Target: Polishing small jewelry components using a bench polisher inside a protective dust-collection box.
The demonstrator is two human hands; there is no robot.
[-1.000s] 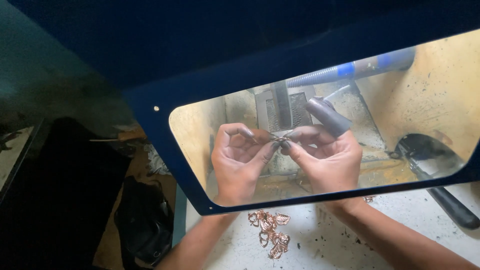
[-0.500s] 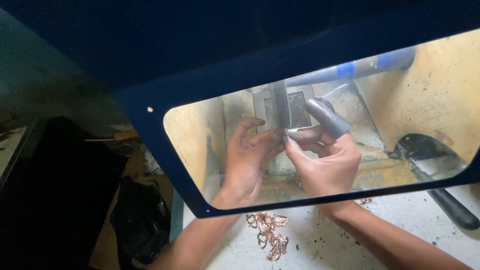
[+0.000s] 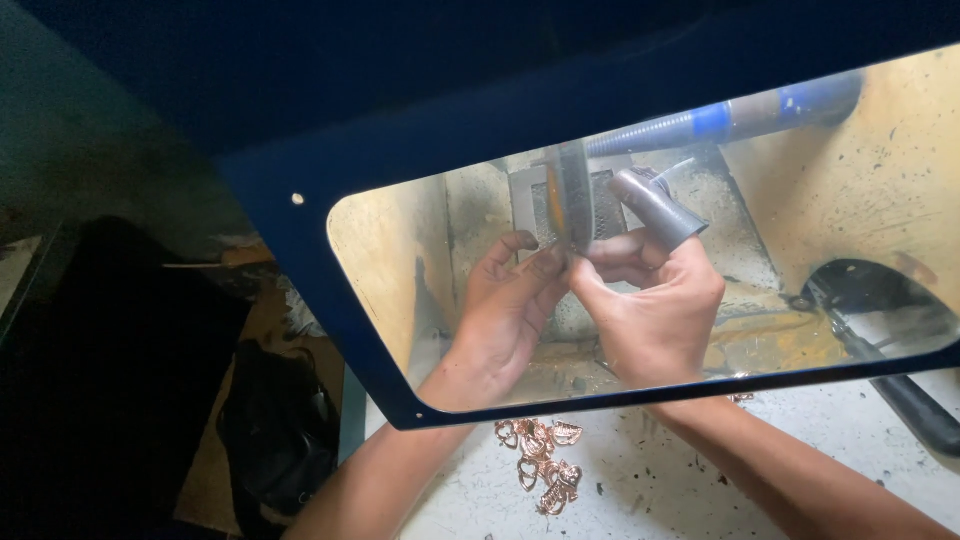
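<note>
From the head camera you look down through a clear shield (image 3: 860,230) set in a dark blue frame (image 3: 330,300) with rounded corners and a small pale rivet. Behind the shield the housing walls are yellowish and grimy, flecked with dark spots. A narrow upright polishing wheel (image 3: 575,195) stands in the middle, grey and worn at its edge, with a perforated metal plate behind it. A ribbed grey hose (image 3: 720,120) with a blue band runs off to the upper right.

Your left hand (image 3: 505,315) is curled, fingertips pinched together just at the foot of the wheel. Your right hand (image 3: 655,305) is clenched close against it, its forefinger raised and wearing a smooth grey finger sleeve (image 3: 660,210). Both hands close on a small piece (image 3: 562,262) held between the fingertips at the wheel's edge; it is too small and hidden to tell its shape.

Below the frame, on a white speckled bench (image 3: 640,490), lies a small heap of shiny copper-coloured heart-shaped pieces (image 3: 540,460), between your forearms. A dark handle (image 3: 915,405) lies at the right.
</note>
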